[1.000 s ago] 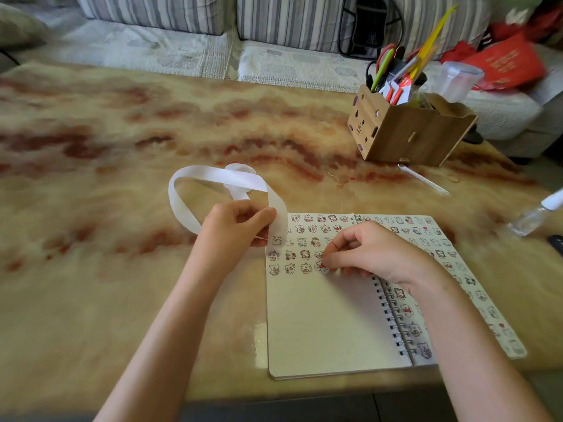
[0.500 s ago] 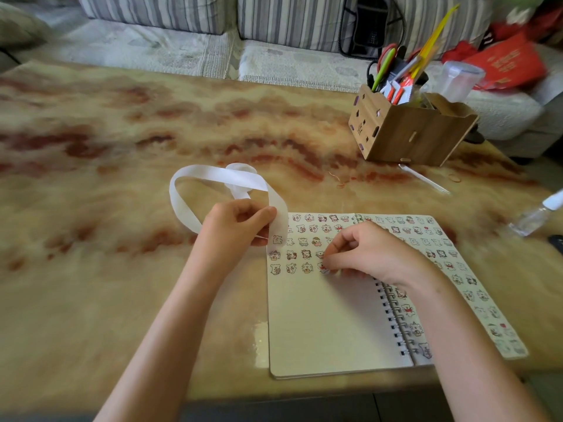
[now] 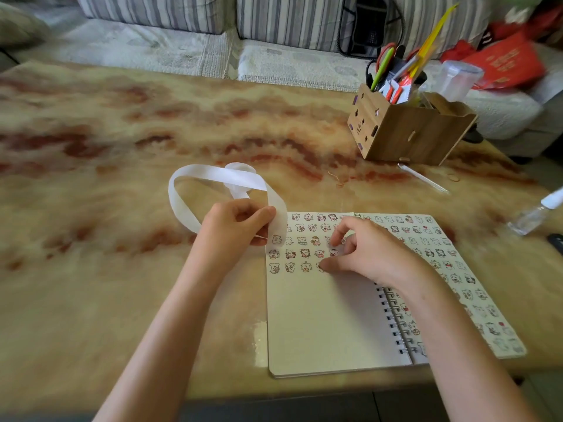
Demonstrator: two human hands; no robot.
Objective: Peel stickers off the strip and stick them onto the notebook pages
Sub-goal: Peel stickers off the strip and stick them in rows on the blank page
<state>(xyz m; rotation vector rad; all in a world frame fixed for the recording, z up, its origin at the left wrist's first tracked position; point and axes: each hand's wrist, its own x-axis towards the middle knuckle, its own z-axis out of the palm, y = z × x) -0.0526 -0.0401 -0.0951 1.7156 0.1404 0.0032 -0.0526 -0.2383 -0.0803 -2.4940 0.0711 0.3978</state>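
Note:
An open spiral notebook (image 3: 323,324) lies at the table's near edge, its top rows filled with small cartoon stickers (image 3: 304,252). My left hand (image 3: 234,226) pinches a long white sticker strip (image 3: 195,178) that loops up over the table just left of the notebook. My right hand (image 3: 365,251) rests on the left page, thumb tip pressing down at the end of the lowest sticker row, the other fingers lifted and spread. Whatever lies under the thumb is hidden.
A wooden pen holder (image 3: 405,132) with pens and scissors stands at the back right. A clear pen (image 3: 423,178) lies before it. A small clear bottle (image 3: 533,214) lies at the right edge. A striped sofa (image 3: 274,22) runs behind the marble-patterned table (image 3: 122,147).
My right hand's fingers have lifted and spread apart while the thumb stays pressed on the page. My left hand and the strip have hardly moved.

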